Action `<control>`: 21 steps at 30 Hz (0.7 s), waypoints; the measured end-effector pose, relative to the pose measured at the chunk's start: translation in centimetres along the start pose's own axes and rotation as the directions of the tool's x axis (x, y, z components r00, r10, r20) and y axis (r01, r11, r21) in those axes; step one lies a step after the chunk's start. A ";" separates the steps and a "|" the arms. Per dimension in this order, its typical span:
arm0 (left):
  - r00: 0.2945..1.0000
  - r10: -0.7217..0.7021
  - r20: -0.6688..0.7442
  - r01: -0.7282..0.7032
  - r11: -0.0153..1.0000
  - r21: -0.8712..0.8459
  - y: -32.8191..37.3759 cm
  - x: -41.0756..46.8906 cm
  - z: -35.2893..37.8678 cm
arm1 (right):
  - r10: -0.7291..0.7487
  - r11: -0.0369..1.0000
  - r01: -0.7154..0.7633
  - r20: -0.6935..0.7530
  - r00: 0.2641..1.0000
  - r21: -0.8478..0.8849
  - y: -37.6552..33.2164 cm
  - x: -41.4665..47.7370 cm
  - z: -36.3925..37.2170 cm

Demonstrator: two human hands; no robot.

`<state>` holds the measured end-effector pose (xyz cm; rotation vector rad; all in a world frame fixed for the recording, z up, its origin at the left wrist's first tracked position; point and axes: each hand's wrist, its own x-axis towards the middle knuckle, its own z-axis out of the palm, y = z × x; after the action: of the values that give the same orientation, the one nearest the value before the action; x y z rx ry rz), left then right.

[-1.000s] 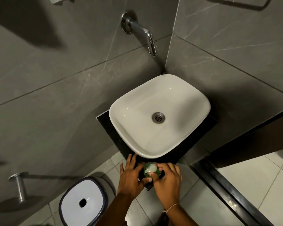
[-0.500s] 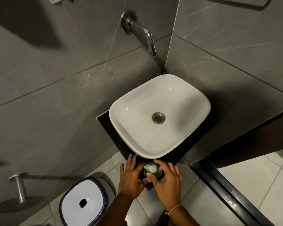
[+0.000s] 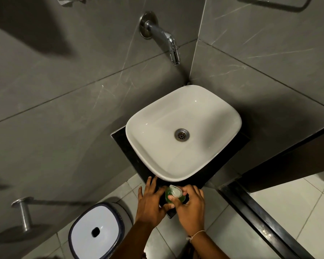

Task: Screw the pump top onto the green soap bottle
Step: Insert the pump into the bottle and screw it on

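From the head view, the green soap bottle (image 3: 173, 196) stands on the dark counter (image 3: 131, 157) just in front of the white sink (image 3: 204, 161), the left hand (image 3: 151, 204) gripping its side while the right hand (image 3: 191, 208) pinches the pump top (image 3: 176, 191) sitting on it.

You are standing in a small bathroom. Grey marble-look wall tiles (image 3: 67, 86) meet in a corner; 1 chrome wall tap (image 3: 163, 37) juts out above a white countertop basin (image 3: 150, 128) with a metal drain (image 3: 181, 134), set on a black slab (image 3: 123, 144). Pale floor tiles (image 3: 281, 212), 1 white-lidded pedal bin (image 3: 95, 230) and a chrome wall peg (image 3: 23, 212) sit below.
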<state>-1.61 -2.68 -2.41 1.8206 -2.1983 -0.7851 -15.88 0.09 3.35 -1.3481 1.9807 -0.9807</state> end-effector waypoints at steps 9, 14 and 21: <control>0.999 0.022 -0.029 -0.022 1.000 0.005 -0.3 0.0 0.3 | -0.060 0.998 0.060 0.004 0.998 -0.026 0.4 -0.7 0.0; 1.000 0.004 -0.009 -0.004 1.000 0.021 -0.1 0.0 0.3 | 0.045 0.998 -0.047 -0.050 0.998 -0.038 -0.4 0.0 0.4; 1.000 0.010 -0.014 -0.010 1.000 0.023 -0.2 0.0 0.2 | 0.004 1.000 -0.004 -0.008 1.000 -0.025 0.4 -0.6 0.2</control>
<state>-1.55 -2.64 -2.69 1.8181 -2.2153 -0.7464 -15.76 0.67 2.91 -1.3547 2.0071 -0.9642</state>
